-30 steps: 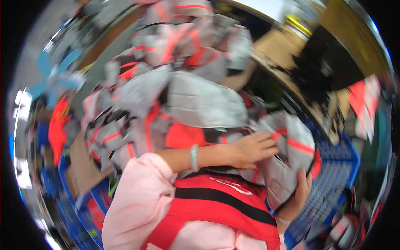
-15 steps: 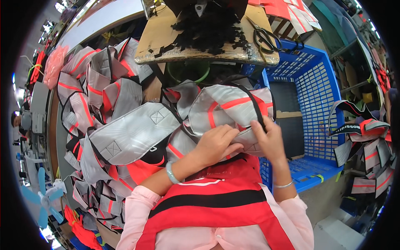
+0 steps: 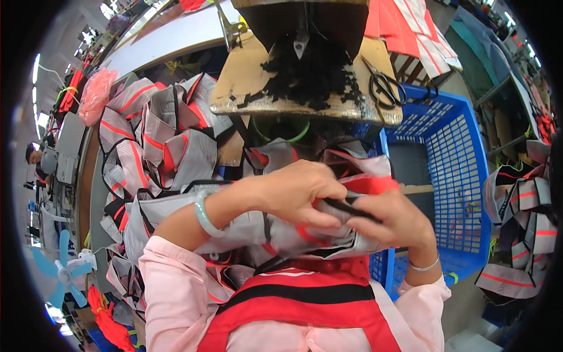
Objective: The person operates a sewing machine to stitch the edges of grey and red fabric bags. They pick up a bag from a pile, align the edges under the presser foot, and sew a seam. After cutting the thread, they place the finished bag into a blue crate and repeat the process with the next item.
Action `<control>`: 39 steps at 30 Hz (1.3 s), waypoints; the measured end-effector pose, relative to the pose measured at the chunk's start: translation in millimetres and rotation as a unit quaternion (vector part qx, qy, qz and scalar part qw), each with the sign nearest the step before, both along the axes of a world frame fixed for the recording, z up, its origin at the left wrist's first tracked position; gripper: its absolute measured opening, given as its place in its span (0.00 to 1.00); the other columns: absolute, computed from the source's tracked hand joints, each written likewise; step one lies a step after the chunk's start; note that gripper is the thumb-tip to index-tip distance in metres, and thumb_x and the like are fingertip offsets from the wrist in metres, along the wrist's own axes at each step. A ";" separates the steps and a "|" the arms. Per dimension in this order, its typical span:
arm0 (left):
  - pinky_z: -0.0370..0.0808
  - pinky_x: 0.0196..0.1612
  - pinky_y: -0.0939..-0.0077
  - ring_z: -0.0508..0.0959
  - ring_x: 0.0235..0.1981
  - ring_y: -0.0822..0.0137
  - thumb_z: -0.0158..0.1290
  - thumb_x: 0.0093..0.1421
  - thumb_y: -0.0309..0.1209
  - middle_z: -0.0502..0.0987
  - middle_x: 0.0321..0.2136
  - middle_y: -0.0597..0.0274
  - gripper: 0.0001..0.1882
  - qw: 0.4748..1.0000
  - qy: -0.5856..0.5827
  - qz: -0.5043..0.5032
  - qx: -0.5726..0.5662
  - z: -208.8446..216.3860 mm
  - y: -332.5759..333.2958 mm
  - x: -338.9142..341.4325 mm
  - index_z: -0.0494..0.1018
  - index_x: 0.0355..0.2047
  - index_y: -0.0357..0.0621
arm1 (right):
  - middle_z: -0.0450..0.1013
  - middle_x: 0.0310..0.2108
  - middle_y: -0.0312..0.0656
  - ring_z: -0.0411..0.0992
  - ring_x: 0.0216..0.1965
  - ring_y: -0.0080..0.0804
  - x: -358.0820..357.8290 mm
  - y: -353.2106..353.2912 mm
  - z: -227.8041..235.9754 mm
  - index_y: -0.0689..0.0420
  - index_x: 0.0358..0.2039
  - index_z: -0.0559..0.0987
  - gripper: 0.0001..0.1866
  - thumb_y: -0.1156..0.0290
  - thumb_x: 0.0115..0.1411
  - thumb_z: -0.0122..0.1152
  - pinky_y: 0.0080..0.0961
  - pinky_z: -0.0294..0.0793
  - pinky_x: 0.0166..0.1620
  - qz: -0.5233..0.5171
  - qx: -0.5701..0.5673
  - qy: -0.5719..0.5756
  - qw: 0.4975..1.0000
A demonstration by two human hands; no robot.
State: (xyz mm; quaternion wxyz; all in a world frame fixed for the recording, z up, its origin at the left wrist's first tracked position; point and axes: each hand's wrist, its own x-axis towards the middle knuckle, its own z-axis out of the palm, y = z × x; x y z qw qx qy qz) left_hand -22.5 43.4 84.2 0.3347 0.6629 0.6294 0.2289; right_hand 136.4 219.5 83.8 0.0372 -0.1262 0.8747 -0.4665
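Observation:
A grey sewn fabric piece (image 3: 281,236) with neon-red stripes and black edging lies bunched in front of me, partly smeared by motion. My left hand (image 3: 302,193) has thumb and fingers closed on its upper edge. Close beside it, my right hand (image 3: 394,218) grips the same piece by the black edging, thumb pointing toward the left hand. The two hands nearly meet. The part between the palms and beneath the fingers is hidden.
A large heap of similar grey pieces (image 3: 170,132) lies to the left. A blue plastic crate (image 3: 460,176) stands at the right. Ahead, a cardboard-covered board (image 3: 240,79) bears black scraps (image 3: 311,76) and scissors (image 3: 382,88). More striped pieces (image 3: 519,234) hang at the far right.
Both hands have shifted their hold on the fabric, with the left hand moving up and right. The piece is turned and folded over, and its wide grey panel is now mostly covered.

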 end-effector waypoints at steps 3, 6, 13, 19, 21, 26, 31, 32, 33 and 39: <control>0.72 0.37 0.68 0.77 0.30 0.55 0.58 0.50 0.32 0.78 0.31 0.53 0.13 0.983 -0.062 0.165 0.058 -34.9 -0.2 -14.8 0.71 0.32 0.38 | 0.72 0.24 0.49 0.73 0.27 0.48 -24.9 4.2 -11.4 0.59 0.33 0.77 0.17 0.57 0.54 0.64 0.37 0.70 0.31 -0.140 0.071 0.005 0.988; 0.72 0.33 0.68 0.77 0.26 0.57 0.55 0.49 0.31 0.78 0.28 0.50 0.12 0.934 -0.063 0.329 0.122 -55.4 -3.5 -35.7 0.72 0.32 0.37 | 0.74 0.24 0.48 0.73 0.28 0.50 -41.4 -18.0 -35.6 0.58 0.32 0.76 0.19 0.56 0.49 0.69 0.40 0.69 0.32 -0.233 0.178 0.141 0.945; 0.72 0.44 0.68 0.78 0.41 0.58 0.56 0.53 0.32 0.78 0.40 0.55 0.15 0.981 -0.024 0.192 -0.015 -44.3 -17.1 -76.0 0.78 0.41 0.40 | 0.74 0.23 0.52 0.73 0.28 0.54 -86.9 -1.7 -46.5 0.60 0.31 0.76 0.14 0.64 0.47 0.64 0.42 0.70 0.33 -0.185 0.120 0.037 0.975; 0.72 0.46 0.71 0.76 0.40 0.70 0.58 0.55 0.36 0.79 0.41 0.58 0.20 0.959 -0.175 0.224 -0.006 -47.1 -29.3 -97.4 0.77 0.46 0.39 | 0.74 0.25 0.52 0.74 0.27 0.45 -116.5 8.5 -52.1 0.62 0.32 0.76 0.15 0.66 0.46 0.63 0.33 0.72 0.34 -0.150 0.017 0.003 0.989; 0.72 0.44 0.74 0.75 0.38 0.74 0.58 0.58 0.40 0.80 0.36 0.57 0.22 0.964 -0.161 0.213 0.009 -59.3 -34.7 -101.5 0.75 0.47 0.38 | 0.74 0.25 0.49 0.72 0.27 0.35 -133.2 4.2 -58.6 0.62 0.32 0.77 0.14 0.67 0.46 0.64 0.28 0.72 0.35 -0.119 -0.033 0.035 0.992; 0.67 0.35 0.82 0.68 0.32 0.83 0.57 0.62 0.38 0.73 0.27 0.76 0.14 0.912 -0.371 0.174 -0.023 -121.2 -28.4 -93.3 0.76 0.37 0.38 | 0.72 0.24 0.34 0.67 0.28 0.18 -114.8 4.9 -98.3 0.60 0.29 0.75 0.10 0.71 0.47 0.65 0.19 0.69 0.35 -0.130 -0.101 -0.089 0.982; 0.70 0.39 0.76 0.73 0.32 0.74 0.60 0.58 0.40 0.77 0.28 0.63 0.17 0.915 -0.142 0.352 0.138 -131.9 -18.7 -90.9 0.76 0.37 0.37 | 0.68 0.24 0.29 0.63 0.27 0.16 -137.5 12.9 -117.5 0.60 0.28 0.73 0.09 0.73 0.48 0.65 0.17 0.65 0.31 -0.189 -0.203 -0.136 0.951; 0.70 0.39 0.75 0.73 0.32 0.73 0.60 0.57 0.40 0.77 0.28 0.60 0.17 0.910 -0.044 0.374 0.173 -128.7 -17.2 -97.1 0.76 0.37 0.37 | 0.68 0.24 0.29 0.63 0.26 0.17 -145.0 14.4 -116.0 0.60 0.28 0.73 0.09 0.73 0.48 0.65 0.17 0.65 0.31 -0.193 -0.210 -0.131 0.950; 0.71 0.38 0.72 0.75 0.31 0.70 0.61 0.55 0.40 0.76 0.27 0.56 0.18 0.917 -0.071 0.387 0.068 -104.4 -11.4 -100.3 0.76 0.37 0.37 | 0.69 0.23 0.30 0.64 0.26 0.16 -148.9 15.8 -110.4 0.61 0.28 0.74 0.10 0.72 0.48 0.65 0.18 0.65 0.30 -0.212 -0.183 -0.092 0.956; 0.72 0.38 0.73 0.76 0.33 0.71 0.62 0.54 0.38 0.79 0.31 0.56 0.18 0.915 -0.105 0.371 0.121 -65.1 -8.2 -120.2 0.77 0.38 0.37 | 0.74 0.23 0.41 0.69 0.25 0.24 -161.7 17.2 -66.2 0.63 0.31 0.76 0.13 0.69 0.48 0.66 0.23 0.69 0.31 -0.227 -0.035 0.050 0.972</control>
